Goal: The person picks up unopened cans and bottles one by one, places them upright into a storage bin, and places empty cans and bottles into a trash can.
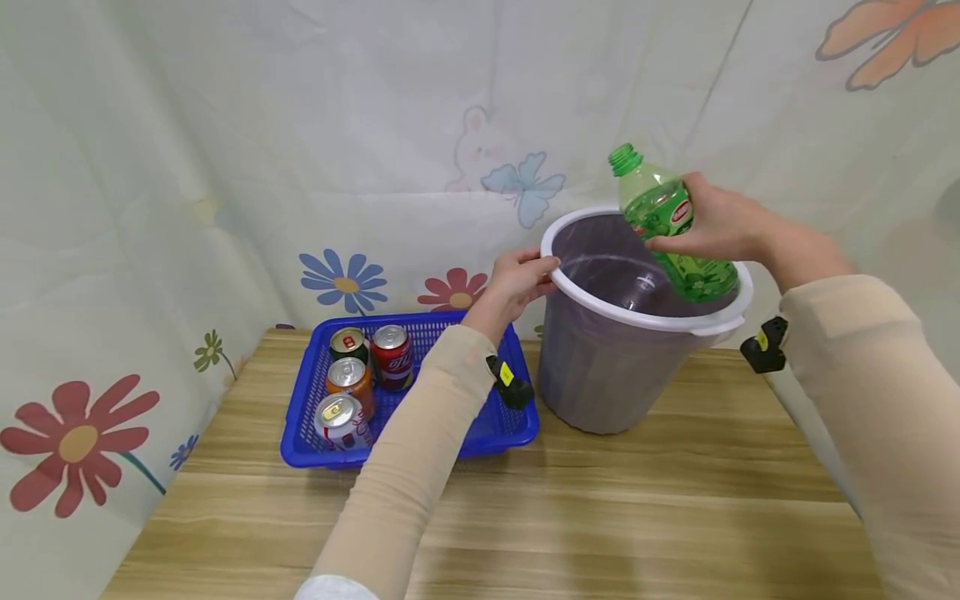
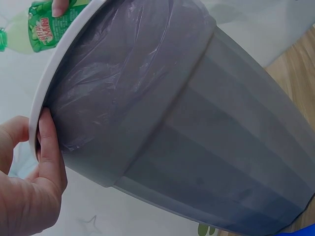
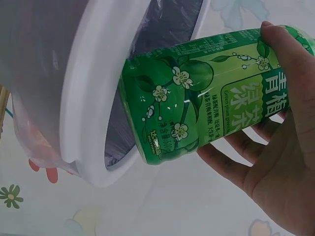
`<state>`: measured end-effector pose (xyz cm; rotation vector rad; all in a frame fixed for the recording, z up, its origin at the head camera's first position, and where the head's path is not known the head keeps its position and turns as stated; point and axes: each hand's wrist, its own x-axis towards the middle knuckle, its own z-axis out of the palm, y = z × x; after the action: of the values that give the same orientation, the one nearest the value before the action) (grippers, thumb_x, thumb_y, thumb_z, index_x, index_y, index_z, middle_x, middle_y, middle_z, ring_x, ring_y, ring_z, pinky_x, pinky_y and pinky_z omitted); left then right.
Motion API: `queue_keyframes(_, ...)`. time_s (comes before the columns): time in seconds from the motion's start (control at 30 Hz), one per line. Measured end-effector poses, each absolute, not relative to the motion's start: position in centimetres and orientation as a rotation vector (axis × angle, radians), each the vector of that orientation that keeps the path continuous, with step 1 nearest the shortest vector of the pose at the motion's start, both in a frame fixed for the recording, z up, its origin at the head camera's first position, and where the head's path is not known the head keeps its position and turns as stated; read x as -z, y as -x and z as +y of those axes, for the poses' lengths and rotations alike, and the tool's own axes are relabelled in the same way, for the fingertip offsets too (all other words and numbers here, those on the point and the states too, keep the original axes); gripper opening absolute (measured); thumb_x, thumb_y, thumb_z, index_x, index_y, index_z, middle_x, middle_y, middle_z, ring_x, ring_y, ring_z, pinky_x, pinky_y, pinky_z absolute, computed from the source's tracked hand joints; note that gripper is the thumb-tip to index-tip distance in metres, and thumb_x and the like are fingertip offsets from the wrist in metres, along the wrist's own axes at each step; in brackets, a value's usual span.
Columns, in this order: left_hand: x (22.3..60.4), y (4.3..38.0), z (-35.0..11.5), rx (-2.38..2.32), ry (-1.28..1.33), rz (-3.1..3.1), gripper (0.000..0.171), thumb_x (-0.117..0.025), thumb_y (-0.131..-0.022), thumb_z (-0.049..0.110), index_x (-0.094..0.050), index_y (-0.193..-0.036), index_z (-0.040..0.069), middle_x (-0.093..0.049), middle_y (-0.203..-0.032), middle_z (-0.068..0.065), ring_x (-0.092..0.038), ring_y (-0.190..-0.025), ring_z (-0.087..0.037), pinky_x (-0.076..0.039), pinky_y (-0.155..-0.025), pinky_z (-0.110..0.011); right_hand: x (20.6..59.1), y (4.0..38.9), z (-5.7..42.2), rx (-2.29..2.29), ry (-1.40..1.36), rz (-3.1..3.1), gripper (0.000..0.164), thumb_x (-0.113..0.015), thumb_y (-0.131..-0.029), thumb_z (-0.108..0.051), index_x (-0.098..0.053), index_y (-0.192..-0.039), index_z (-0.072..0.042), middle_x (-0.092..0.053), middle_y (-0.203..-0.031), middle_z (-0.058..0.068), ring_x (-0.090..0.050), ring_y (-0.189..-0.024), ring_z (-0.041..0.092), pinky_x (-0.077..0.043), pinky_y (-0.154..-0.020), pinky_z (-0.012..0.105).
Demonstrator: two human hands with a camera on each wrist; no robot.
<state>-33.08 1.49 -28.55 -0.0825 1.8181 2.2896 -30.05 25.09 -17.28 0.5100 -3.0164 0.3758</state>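
Observation:
My right hand (image 1: 720, 221) grips a green plastic tea bottle (image 1: 663, 208) round its middle, over the mouth of a grey trash can (image 1: 600, 375). The bottle tilts, its neck up and to the left, its base toward the can's right rim; a green ring or cap tops the neck. In the right wrist view the bottle's label (image 3: 197, 93) shows plum blossoms. My left hand (image 1: 517, 279) pinches the can's white rim (image 2: 54, 69) at the left, thumb and fingers on either side. A thin plastic liner (image 2: 128, 64) hangs inside the rim.
A blue plastic basket (image 1: 300, 417) stands left of the can, under my left forearm. It holds several drink cans, among them a red can (image 1: 392, 358) and an orange can (image 1: 351, 383). Both containers stand on a wooden table (image 1: 600, 508) before a flower-printed curtain (image 1: 375, 150).

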Motion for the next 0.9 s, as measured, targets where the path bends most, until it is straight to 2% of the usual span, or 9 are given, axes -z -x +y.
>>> queue_keyframes(0.17, 28.55, 33.02, 1.41, -2.29, 0.089, 1.818, 0.042, -0.063, -0.087, 0.012, -0.053, -0.126, 0.002, -0.062, -0.102, -0.011, -0.064, -0.077, -0.016, -0.055, -0.075, -0.026, 17.63, 30.07, 24.82, -0.389, -0.53, -3.034, 0.083, -0.066, -0.08, -0.042, -0.022, -0.132, 0.005, -0.051, -0.1, 0.022, -0.055, -0.088, 0.034, -0.045, -0.075, 0.047)
queue_keyframes(0.63, 28.51, 33.04, 1.43, -2.288, 0.082, 1.818, 0.04, -0.062, -0.088, 0.011, -0.053, -0.126, 0.002, -0.061, -0.102, -0.011, -0.063, -0.076, -0.015, -0.055, -0.076, -0.026, 17.97, 30.01, 24.63, -0.354, -0.57, -3.041, 0.088, -0.067, -0.08, -0.044, -0.02, -0.135, 0.005, -0.051, -0.104, 0.024, -0.055, -0.091, 0.036, -0.045, -0.078, 0.049)
queue_keyframes(0.9, 28.61, 33.1, 1.49, -2.303, 0.082, 1.804, 0.041, -0.063, -0.087, 0.01, -0.054, -0.126, 0.002, -0.062, -0.1, -0.011, -0.063, -0.076, -0.015, -0.055, -0.076, -0.026, 18.15, 30.04, 24.65, -0.358, -0.594, -3.05, 0.089, -0.066, -0.081, -0.041, -0.016, -0.14, 0.002, -0.052, -0.106, 0.024, -0.055, -0.093, 0.037, -0.044, -0.079, 0.05)
